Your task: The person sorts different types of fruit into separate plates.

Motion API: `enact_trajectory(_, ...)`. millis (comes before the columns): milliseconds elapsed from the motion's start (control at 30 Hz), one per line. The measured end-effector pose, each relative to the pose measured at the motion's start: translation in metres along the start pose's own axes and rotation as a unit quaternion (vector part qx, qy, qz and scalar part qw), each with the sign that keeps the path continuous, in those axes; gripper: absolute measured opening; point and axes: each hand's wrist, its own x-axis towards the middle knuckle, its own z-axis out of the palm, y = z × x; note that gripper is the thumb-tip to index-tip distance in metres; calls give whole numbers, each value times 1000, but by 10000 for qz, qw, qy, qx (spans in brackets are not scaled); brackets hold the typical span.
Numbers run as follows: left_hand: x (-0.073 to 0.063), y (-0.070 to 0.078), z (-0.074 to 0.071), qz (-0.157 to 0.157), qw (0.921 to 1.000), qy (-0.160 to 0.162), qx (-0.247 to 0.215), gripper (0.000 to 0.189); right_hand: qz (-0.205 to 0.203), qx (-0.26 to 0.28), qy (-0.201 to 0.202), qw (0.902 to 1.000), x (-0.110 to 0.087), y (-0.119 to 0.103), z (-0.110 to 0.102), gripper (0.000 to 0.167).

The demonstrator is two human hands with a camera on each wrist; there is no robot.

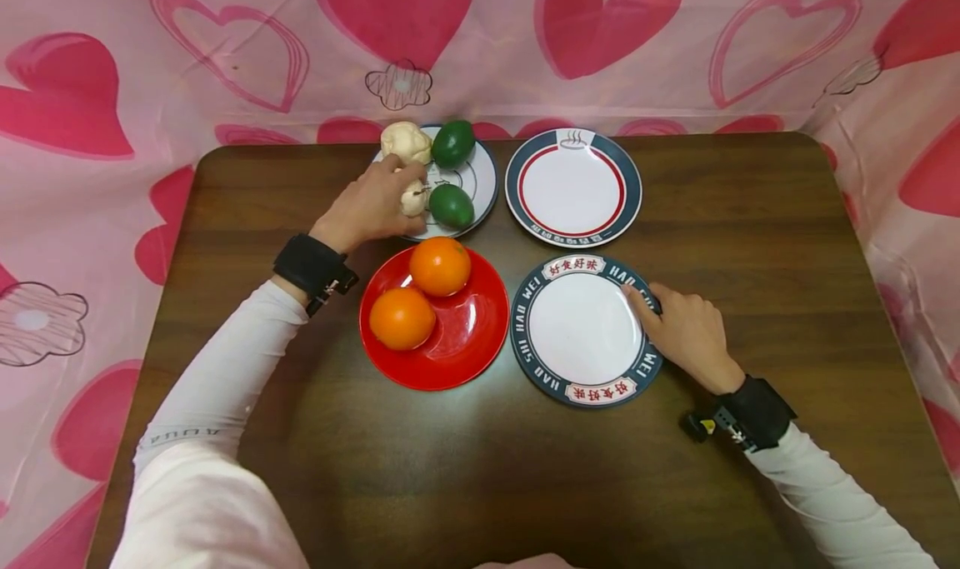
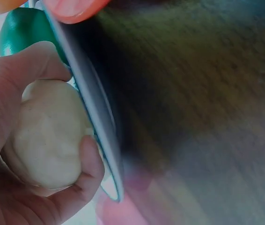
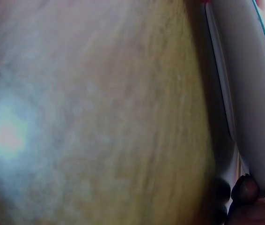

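Note:
My left hand (image 1: 375, 202) curls its thumb and fingers round a pale, lumpy garlic-like bulb (image 2: 53, 136) at the left side of a white plate with a dark rim (image 1: 486, 182). A second pale bulb (image 1: 405, 142) and two dark green oval fruits, one behind (image 1: 453, 144) and one in front (image 1: 452, 206), lie on that plate. My right hand (image 1: 686, 331) pinches the right rim of a white plate with a lettered dark border (image 1: 585, 327), thumb on top. The right wrist view shows fingertips (image 3: 247, 190) at the underside of its edge.
A red plate (image 1: 472, 361) in front of my left hand holds two oranges, one behind (image 1: 440, 267) and one in front (image 1: 402, 319). Behind the lettered plate lies another plate with a red ring (image 1: 573, 190). All stand on a brown wooden table (image 1: 450, 486) against a heart-patterned cloth (image 1: 495, 94).

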Motion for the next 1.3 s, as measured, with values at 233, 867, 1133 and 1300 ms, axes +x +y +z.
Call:
enact_trajectory(233,-7,10,-15,106,9994,316,71,58,20,-48,-3,10000,0,2,0,54)
enact_trajectory(867,-5,108,-41,1534,9836,774,550,55,-28,-130,-34,9999,2,4,2,54)
enact_trajectory(1133,-3,175,-22,2233,9709,82,862,67,-77,-156,22,9998,2,3,1,51)
enact_trajectory(1300,-3,214,7,2703,9525,-473,1323,66,-179,-116,113,9997,0,3,1,50)
